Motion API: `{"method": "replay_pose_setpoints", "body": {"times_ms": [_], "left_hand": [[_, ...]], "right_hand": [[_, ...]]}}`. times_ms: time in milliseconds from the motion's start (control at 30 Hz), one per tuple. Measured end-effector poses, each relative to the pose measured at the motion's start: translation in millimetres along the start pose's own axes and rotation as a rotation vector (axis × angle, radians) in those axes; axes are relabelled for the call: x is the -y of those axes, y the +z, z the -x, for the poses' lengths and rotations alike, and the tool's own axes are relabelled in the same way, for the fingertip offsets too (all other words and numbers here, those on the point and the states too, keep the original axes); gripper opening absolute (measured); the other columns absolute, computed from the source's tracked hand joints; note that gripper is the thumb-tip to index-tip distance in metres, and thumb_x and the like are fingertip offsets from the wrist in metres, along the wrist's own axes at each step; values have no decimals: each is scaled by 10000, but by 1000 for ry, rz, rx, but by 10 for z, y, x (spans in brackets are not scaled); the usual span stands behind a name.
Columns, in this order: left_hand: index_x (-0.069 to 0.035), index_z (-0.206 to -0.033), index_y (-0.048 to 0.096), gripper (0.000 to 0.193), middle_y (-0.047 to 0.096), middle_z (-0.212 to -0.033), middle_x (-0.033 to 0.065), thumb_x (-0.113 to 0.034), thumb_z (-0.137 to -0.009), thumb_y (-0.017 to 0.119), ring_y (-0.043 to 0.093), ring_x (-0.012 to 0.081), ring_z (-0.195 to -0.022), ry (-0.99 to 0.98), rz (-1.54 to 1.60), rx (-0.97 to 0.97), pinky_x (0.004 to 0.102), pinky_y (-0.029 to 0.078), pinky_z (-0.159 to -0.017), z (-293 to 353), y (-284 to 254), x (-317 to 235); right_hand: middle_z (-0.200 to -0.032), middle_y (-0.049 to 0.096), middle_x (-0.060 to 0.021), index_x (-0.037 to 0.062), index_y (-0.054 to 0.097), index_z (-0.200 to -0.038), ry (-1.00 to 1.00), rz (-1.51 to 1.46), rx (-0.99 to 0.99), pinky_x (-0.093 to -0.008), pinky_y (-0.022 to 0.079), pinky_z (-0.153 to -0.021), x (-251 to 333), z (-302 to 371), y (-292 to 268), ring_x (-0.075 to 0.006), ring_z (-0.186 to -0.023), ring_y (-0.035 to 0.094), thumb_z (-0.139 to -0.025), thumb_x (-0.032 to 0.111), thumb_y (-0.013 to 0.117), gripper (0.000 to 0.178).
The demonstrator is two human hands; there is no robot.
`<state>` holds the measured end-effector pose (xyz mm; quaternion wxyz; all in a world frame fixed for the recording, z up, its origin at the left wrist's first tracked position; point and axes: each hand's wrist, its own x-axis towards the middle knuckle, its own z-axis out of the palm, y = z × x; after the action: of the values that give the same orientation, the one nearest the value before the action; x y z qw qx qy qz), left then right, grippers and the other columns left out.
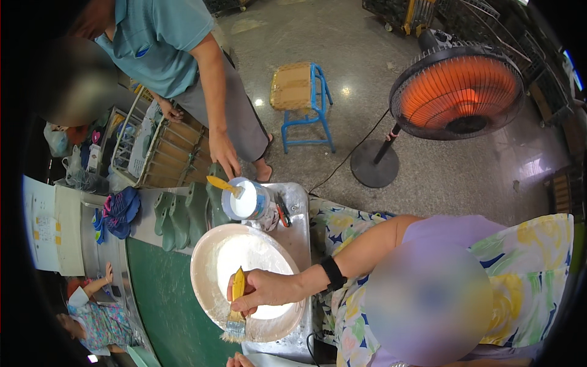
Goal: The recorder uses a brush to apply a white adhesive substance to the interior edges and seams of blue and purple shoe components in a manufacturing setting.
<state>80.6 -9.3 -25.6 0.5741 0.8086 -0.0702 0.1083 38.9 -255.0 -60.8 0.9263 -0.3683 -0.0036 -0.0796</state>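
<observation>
My right hand [263, 290], with a black band on its wrist, grips a paintbrush [238, 282] by its yellow handle. The pale bristles point down over the rim of a wide beige basin [202, 290] with white material inside. Only some fingers of my left hand [239, 361] show at the lower edge; the rest is cut off. Beyond the basin stands a blue and white can [260, 202] of white liquid, with a second yellow-handled brush [221, 185] leaning in it. A co-worker's hand [225, 156] is close to that can, possibly touching it.
Basin and can stand on a metal surface [298, 199] with a red-and-black hand tool [282, 211]. Several green boots [177, 220] and blue-purple shoes [122, 211] line the green table [156, 287]. A blue stool [292, 85], cabled fan [461, 92] and wire cart [174, 150] stand around.
</observation>
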Motion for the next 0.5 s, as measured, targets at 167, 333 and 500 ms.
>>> {"method": "replay_pose_setpoints", "body": {"times_ms": [167,333,500], "left_hand": [[34,-1070,616,287,631,-955,119,77,-799,699,578,197,-851,-23,109,33,301,489,-772,-38,-57,147],[68,-1105,624,291,615,-990,127,-146,-907,635,552,211,-864,-69,-69,25,326,476,-767,17,-31,3],[69,-1102,625,310,622,-978,151,-187,-928,613,562,225,-843,-231,-54,51,334,488,-738,4,-93,126]], "right_hand": [[-772,652,-52,-8,633,-896,-36,61,-35,-237,479,-644,10,20,39,-96,-699,593,-872,221,662,232],[-827,608,-47,15,521,-1036,-4,30,48,-227,484,-655,-4,13,46,-95,-722,577,-907,182,672,259],[-807,588,-35,28,522,-1026,-41,75,32,-225,479,-652,27,10,70,-95,-710,563,-909,182,665,241]]}}
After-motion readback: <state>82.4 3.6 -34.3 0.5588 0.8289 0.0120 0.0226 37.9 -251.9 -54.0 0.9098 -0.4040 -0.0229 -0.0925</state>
